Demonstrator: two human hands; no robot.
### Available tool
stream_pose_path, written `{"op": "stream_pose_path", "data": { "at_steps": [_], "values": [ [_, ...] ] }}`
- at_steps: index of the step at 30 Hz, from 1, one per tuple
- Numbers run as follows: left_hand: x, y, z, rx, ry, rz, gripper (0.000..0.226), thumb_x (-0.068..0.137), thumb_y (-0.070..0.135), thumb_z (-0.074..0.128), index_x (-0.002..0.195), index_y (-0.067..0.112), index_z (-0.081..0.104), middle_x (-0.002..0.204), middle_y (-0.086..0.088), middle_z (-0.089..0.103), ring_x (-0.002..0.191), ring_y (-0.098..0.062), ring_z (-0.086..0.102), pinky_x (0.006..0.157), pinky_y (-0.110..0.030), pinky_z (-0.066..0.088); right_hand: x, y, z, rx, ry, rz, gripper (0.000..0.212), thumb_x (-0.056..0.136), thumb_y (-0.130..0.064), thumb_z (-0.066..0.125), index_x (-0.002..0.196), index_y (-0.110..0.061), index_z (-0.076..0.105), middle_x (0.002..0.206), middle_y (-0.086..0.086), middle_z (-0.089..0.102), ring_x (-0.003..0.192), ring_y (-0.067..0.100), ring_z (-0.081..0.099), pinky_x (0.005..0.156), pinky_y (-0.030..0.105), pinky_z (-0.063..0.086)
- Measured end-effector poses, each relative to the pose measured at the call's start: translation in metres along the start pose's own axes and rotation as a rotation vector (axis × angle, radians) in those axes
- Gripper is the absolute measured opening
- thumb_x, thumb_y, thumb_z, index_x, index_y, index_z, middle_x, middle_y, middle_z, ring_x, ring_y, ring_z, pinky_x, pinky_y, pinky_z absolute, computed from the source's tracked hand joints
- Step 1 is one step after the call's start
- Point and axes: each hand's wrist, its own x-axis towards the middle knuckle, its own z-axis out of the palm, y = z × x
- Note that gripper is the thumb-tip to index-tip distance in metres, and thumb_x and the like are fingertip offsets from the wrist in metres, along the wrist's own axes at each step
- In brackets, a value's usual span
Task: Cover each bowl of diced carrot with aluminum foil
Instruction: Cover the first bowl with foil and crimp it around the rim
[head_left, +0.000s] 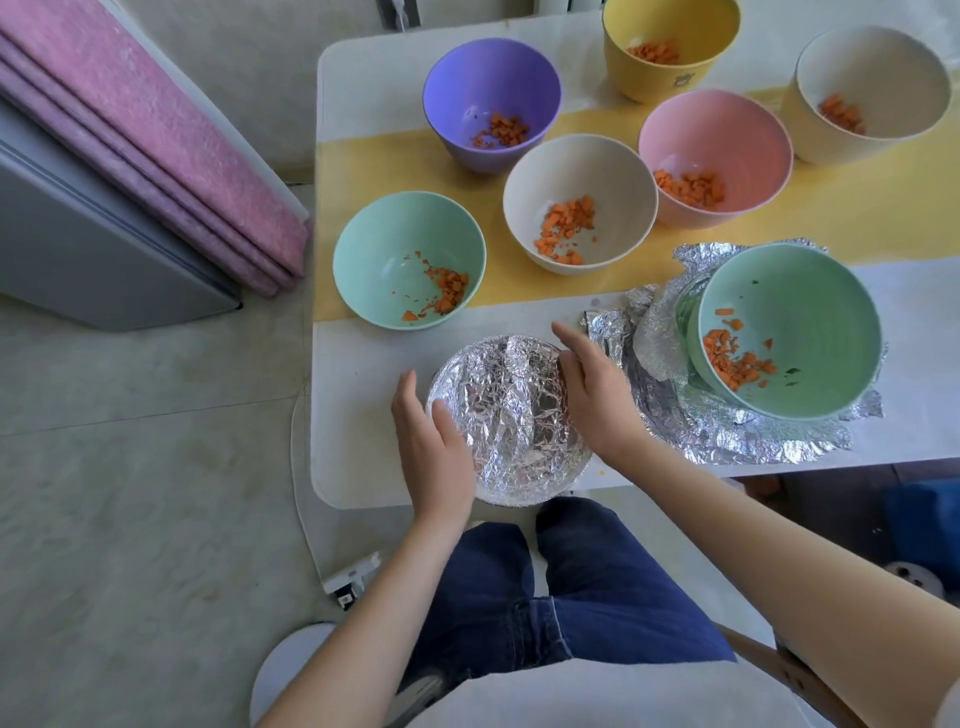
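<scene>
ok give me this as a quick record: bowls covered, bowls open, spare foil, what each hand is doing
covered: one foil-covered bowl, at the near edge of the table
open: seven, each holding diced carrot: purple bowl, yellow bowl, far white bowl, pink bowl, centre white bowl, teal bowl, green bowl
spare foil: crumpled sheets under the green bowl
left hand: against the covered bowl's left side
right hand: pressing foil at its right side

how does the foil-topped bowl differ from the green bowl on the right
The foil-covered bowl is wrapped over its top, contents hidden; the green bowl is open, diced carrot showing. The left hand and right hand rest on the foil-covered bowl; neither touches the green bowl, which sits on loose foil sheets. Both stand on the table.
</scene>
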Motion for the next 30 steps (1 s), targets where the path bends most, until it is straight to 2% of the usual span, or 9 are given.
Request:
{"op": "stream_pose_path", "data": {
  "at_steps": [2, 4, 7, 10, 15, 23, 26, 28, 30],
  "values": [
    [0.014, 0.002, -0.003, 0.04, -0.078, 0.112, 0.043, 0.101, 0.016, 0.032, 0.143, 0.012, 0.03, 0.148, -0.001, 0.032, 0.134, -0.011, 0.03, 0.099, -0.005, 0.022, -0.002, 0.0, 0.0, 0.108, 0.026, 0.072, 0.036, 0.101, -0.02, 0.036, 0.135, -0.015, 0.048, 0.117, -0.002, 0.062, 0.097, 0.009, 0.058, 0.079, 0.014, 0.038],
    [0.026, 0.001, -0.003, 0.058, -0.163, 0.179, 0.042, 0.101, 0.014, 0.032, 0.143, 0.011, 0.031, 0.147, -0.001, 0.035, 0.133, -0.011, 0.032, 0.094, 0.005, 0.018, -0.006, 0.0, 0.002, 0.173, 0.02, 0.113, 0.035, 0.101, -0.021, 0.035, 0.133, -0.014, 0.051, 0.081, -0.015, 0.06, 0.061, -0.005, 0.049, 0.058, 0.009, 0.036],
    [0.034, -0.004, -0.001, 0.031, -0.18, 0.162, 0.037, 0.101, 0.012, 0.032, 0.136, 0.012, 0.045, 0.137, -0.001, 0.05, 0.125, -0.014, 0.044, 0.092, -0.001, 0.027, -0.008, 0.003, 0.006, 0.223, 0.006, 0.154, 0.034, 0.102, -0.02, 0.035, 0.131, -0.014, 0.052, 0.054, -0.014, 0.041, 0.037, 0.003, 0.036, 0.042, 0.013, 0.026],
    [0.034, -0.005, -0.001, -0.039, -0.158, 0.13, 0.033, 0.101, 0.011, 0.034, 0.125, 0.012, 0.056, 0.118, 0.007, 0.059, 0.11, -0.008, 0.053, 0.088, -0.001, 0.033, -0.006, 0.005, 0.008, 0.231, 0.002, 0.18, 0.033, 0.102, -0.021, 0.034, 0.13, -0.016, 0.052, 0.056, -0.007, 0.043, 0.036, 0.005, 0.032, 0.039, 0.014, 0.026],
    [0.034, -0.006, 0.0, -0.09, -0.146, 0.118, 0.032, 0.1, 0.011, 0.035, 0.122, 0.012, 0.059, 0.113, 0.011, 0.059, 0.107, -0.004, 0.054, 0.09, -0.004, 0.036, -0.006, 0.003, 0.007, 0.24, 0.007, 0.197, 0.032, 0.102, -0.022, 0.034, 0.126, -0.014, 0.054, 0.054, -0.002, 0.041, 0.034, 0.005, 0.033, 0.037, 0.016, 0.028],
    [0.031, -0.005, -0.006, -0.094, -0.221, 0.046, 0.041, 0.102, 0.012, 0.031, 0.142, 0.012, 0.035, 0.142, 0.001, 0.041, 0.122, 0.001, 0.034, 0.084, 0.01, 0.022, -0.006, 0.0, 0.003, 0.122, -0.056, 0.118, 0.035, 0.102, -0.025, 0.032, 0.128, -0.014, 0.052, 0.056, -0.001, 0.047, 0.036, 0.005, 0.04, 0.041, 0.021, 0.038],
    [0.032, -0.006, -0.012, -0.115, -0.244, 0.07, 0.039, 0.099, 0.014, 0.039, 0.138, 0.013, 0.041, 0.138, 0.002, 0.047, 0.125, -0.007, 0.043, 0.095, -0.007, 0.031, -0.002, -0.003, -0.008, -0.033, -0.036, -0.026, 0.037, 0.102, -0.023, 0.034, 0.134, -0.015, 0.048, 0.075, -0.014, 0.057, 0.059, -0.006, 0.046, 0.059, 0.016, 0.037],
    [0.037, -0.008, -0.015, -0.135, -0.242, 0.084, 0.036, 0.096, 0.012, 0.048, 0.132, 0.014, 0.049, 0.131, 0.002, 0.053, 0.122, -0.008, 0.048, 0.1, -0.018, 0.036, 0.004, -0.01, -0.014, -0.099, -0.029, -0.114, 0.037, 0.101, -0.021, 0.036, 0.136, -0.015, 0.047, 0.073, -0.024, 0.046, 0.061, -0.011, 0.039, 0.057, 0.012, 0.031],
    [0.042, -0.009, -0.016, -0.105, -0.249, 0.098, 0.033, 0.094, 0.012, 0.051, 0.126, 0.013, 0.056, 0.125, 0.002, 0.059, 0.117, -0.009, 0.052, 0.1, -0.023, 0.041, 0.011, -0.019, -0.016, -0.133, -0.071, -0.178, 0.036, 0.1, -0.019, 0.039, 0.135, -0.014, 0.049, 0.079, -0.023, 0.049, 0.066, -0.013, 0.041, 0.061, 0.006, 0.033]
  ]
}}
